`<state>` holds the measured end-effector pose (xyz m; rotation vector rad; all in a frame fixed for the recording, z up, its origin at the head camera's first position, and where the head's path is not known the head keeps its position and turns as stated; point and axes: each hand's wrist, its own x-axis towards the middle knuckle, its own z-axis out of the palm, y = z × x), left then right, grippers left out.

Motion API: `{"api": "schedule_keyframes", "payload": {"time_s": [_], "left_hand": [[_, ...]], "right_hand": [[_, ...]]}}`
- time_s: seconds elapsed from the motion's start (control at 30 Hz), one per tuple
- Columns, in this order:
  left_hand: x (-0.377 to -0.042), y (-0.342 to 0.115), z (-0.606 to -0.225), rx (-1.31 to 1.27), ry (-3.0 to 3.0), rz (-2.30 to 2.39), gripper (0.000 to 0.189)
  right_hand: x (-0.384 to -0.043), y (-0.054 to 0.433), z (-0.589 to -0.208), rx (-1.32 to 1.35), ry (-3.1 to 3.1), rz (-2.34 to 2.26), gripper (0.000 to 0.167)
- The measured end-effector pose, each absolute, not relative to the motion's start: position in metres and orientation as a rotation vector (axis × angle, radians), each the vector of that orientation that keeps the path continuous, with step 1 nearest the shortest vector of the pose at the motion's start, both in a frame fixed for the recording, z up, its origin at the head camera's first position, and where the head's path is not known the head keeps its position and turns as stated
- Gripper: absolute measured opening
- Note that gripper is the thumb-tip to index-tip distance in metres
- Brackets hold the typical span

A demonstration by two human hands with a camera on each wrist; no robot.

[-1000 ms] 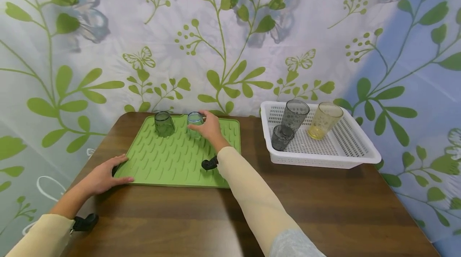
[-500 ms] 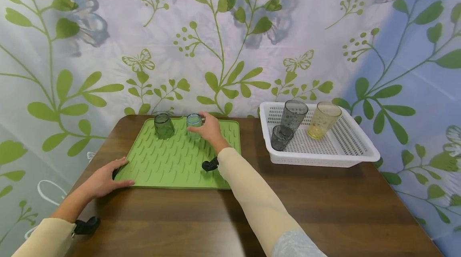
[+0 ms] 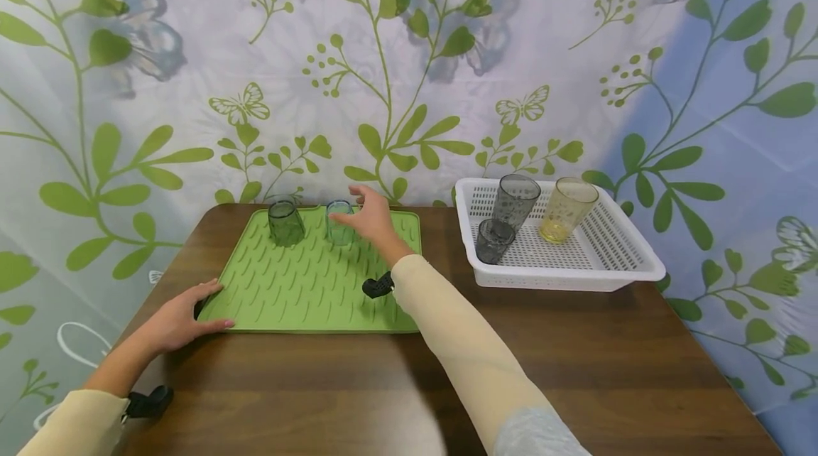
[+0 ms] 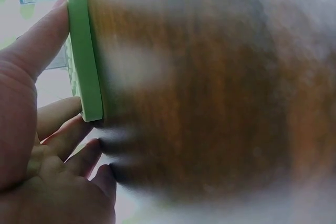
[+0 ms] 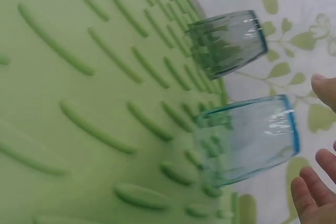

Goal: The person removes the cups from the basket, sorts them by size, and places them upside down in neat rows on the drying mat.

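A light blue glass (image 3: pixel 337 235) stands upside down near the back edge of the green ridged drying mat (image 3: pixel 307 292). My right hand (image 3: pixel 375 220) is just beside it, thumb and fingers spread; the right wrist view shows the fingertips apart from the blue glass (image 5: pixel 252 140). To its left a dark green-grey glass (image 3: pixel 285 224) is also upside down on the mat. My left hand (image 3: pixel 175 319) rests at the mat's front left corner. In the left wrist view its thumb lies along one mat edge (image 4: pixel 84 51), the other fingers by the corner.
At the right of the brown wooden table (image 3: pixel 358 385) sits a white perforated basket (image 3: pixel 549 278). Inside are a tall grey glass (image 3: pixel 517 200), a small dark grey glass (image 3: pixel 494 241) and a yellowish glass (image 3: pixel 569 207). A patterned cloth (image 3: pixel 268 51) hangs behind the table.
My right hand has let go of the blue glass, its fingers spreading and lifting slightly from it. The glass stays on the mat. My left hand keeps its place at the corner.
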<state>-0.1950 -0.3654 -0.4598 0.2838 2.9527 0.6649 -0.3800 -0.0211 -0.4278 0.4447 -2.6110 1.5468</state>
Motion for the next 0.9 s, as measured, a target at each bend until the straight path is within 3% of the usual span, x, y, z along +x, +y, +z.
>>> {"api": "schedule_keyframes", "payload": {"time_s": [0.5, 0.9], "left_hand": [[-0.197, -0.364, -0.458, 0.279, 2.948, 0.651, 0.096], [-0.198, -0.366, -0.458, 0.277, 2.949, 0.641, 0.098]], "right_hand": [[-0.365, 0.017, -0.386, 0.492, -2.512, 1.58, 0.073], [-0.355, 0.058, -0.366, 0.456, -2.367, 1.714, 0.061]]}}
